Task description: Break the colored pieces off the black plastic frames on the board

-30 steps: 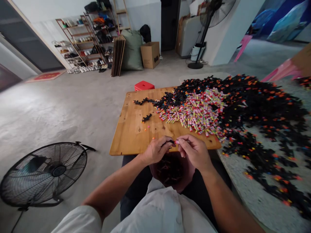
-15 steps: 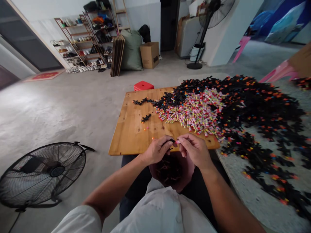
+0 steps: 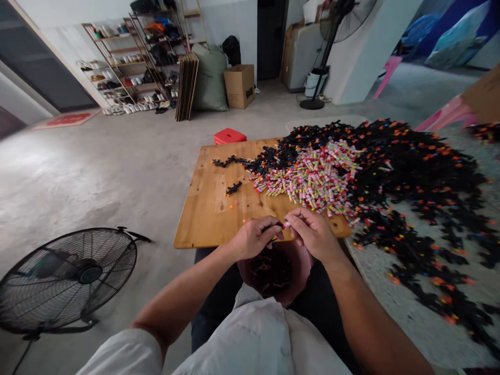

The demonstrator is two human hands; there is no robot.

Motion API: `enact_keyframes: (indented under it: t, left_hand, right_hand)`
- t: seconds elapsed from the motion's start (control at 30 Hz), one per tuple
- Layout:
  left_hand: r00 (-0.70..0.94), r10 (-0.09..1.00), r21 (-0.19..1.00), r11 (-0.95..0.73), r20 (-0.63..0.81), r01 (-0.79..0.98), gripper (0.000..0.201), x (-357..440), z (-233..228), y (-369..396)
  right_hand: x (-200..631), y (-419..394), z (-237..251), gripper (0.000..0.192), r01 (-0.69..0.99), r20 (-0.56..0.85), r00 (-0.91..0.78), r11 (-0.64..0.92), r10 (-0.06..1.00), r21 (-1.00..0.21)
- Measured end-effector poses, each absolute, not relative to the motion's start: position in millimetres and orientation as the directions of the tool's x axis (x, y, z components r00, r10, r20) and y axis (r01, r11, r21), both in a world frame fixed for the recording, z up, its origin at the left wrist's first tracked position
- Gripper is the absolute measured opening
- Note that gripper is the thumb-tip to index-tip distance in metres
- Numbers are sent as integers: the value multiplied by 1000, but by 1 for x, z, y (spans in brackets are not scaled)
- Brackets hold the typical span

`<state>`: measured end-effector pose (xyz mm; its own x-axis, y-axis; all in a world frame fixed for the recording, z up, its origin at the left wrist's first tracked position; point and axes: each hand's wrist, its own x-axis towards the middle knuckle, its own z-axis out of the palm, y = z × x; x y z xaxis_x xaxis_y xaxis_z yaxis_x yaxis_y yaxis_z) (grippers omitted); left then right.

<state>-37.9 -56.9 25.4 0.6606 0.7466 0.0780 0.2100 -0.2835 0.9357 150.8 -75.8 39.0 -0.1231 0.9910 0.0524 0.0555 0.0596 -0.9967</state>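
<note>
At the lower middle of the frame, both hands meet over the near edge of the wooden board [image 3: 203, 208]. The left hand [image 3: 253, 238] is pinched shut on a small black piece [image 3: 273, 227], fingers curled tight around it. The right hand [image 3: 312, 234] closes thumb and forefinger on a small pink capsule [image 3: 286, 225], its tip pressed right up against the black piece. Compared with a second ago, the hands have crept slightly up the frame and the two parts sit tighter together — the joining looks nearly made. Just below the hands, a pinkish bowl [image 3: 302, 271] in the lap holds dark finished-looking bits. Toward centre right, a heap of coloured capsules [image 3: 312, 179] lies beside a sprawling pile of black pieces [image 3: 410, 166]. Lower left stands a floor fan [image 3: 66, 278].
</note>
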Motion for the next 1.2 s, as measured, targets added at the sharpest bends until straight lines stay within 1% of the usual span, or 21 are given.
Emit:
enact_keyframes:
  t: [0.07,0.1,0.13,0.17,0.2,0.23,0.3,0.33,0.4,0.47,0.53,0.6,0.67,0.77,0.83,0.9,0.97,1.03,1.1,1.2]
  left_hand:
    - [724,683,899,-373,98,231,29,-29,13,-66]
    - [748,653,876,-423,117,232,25,-26,7,-69]
    - [751,647,865,-446,135,229,23,-25,2,-71]
    - [713,690,881,-405,120,243,25,-28,-2,-71]
    - [667,741,916,-316,74,249,29,-32,-3,-69]
    - [618,785,947,-224,35,230,33,-38,-3,-65]
    - [569,822,984,-99,-3,148,39,-51,1,-58]
    - [563,826,992,-73,5,98,40,-56,4,-55]
    - [554,831,997,-75,53,17,40,-61,6,-55]
    - [517,846,990,-137,130,-24,39,-59,6,-60]
    - [455,856,964,-267,243,-13,35,-55,3,-67]
    - [415,832,912,-411,370,11,28,-51,1,-71]
    - [381,785,850,-526,488,-6,20,-49,0,-72]
    - [316,727,782,-616,610,-93,15,-48,1,-70]
    - [290,713,765,-631,638,-129,17,-48,1,-69]
    - [287,724,775,-615,627,-142,16,-49,0,-70]
    - [291,771,822,-554,566,-128,15,-51,-1,-72]
    - [298,840,890,-445,454,-100,21,-52,-2,-75]
    - [309,899,950,-299,311,-86,31,-52,0,-76]
    - [387,914,988,-73,121,-136,40,-50,4,-76]
  right_hand:
    - [142,-76,42,35,52,71,-97,76,993,-996]
    - [141,-77,45,34,84,96,-74,102,993,-991]
    - [142,-79,48,33,132,131,-43,135,990,-982]
    - [147,-81,51,31,188,174,12,169,985,-968]
    - [154,-83,54,29,213,198,51,183,979,-960]
    - [161,-85,54,29,194,192,69,175,979,-965]
    - [173,-90,51,31,101,96,8,95,995,-990]
    - [175,-92,47,32,48,58,13,57,998,-997]
    - [170,-97,37,31,-67,7,48,11,999,-998]
    - [156,-103,28,31,-152,-3,88,11,996,-988]
    - [141,-110,23,31,-195,9,97,28,995,-980]
    - [131,-116,21,29,-215,19,85,37,996,-976]
    - [126,-120,23,28,-226,33,69,48,997,-973]
    - [124,-125,26,25,-214,66,60,77,996,-974]
    - [124,-127,29,24,-198,80,56,89,995,-976]
    - [123,-129,30,23,-182,82,59,92,995,-979]
    - [121,-131,31,23,-171,76,61,86,995,-982]
    - [120,-131,30,24,-167,66,56,75,996,-983]
    - [119,-130,29,24,-183,51,48,59,998,-981]
    - [120,-124,25,26,-250,12,50,24,999,-968]
